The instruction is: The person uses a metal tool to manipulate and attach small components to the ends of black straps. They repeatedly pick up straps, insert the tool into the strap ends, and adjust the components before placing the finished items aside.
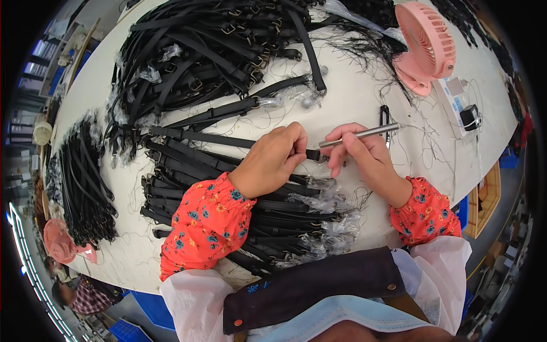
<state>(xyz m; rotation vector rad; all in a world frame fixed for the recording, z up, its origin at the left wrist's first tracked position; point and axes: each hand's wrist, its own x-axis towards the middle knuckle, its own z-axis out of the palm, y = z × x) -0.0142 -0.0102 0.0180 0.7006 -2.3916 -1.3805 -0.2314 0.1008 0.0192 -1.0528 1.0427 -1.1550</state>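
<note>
My left hand (269, 161) is closed on a black strap (213, 138), pinching it close to its right end. That end, with a small metal buckle (322, 159), sticks out past my fingers. In my right hand (367, 158) is a silver pen-shaped tool (373, 131), held between thumb and fingers, its thin tip pointing right. The curled lower fingers of that hand are beside the buckle; I cannot tell whether they touch it. Below my hands lies a row of black straps (279, 206), their right ends wrapped in clear plastic (330, 235).
A large heap of black buckled straps (194, 62) covers the far left, with another bundle (85, 176) at the left. Black snips (384, 121) lie beyond my right hand. A pink fan (427, 43) and a power strip (453, 108) stand at the right. Loose threads litter the white table (342, 74).
</note>
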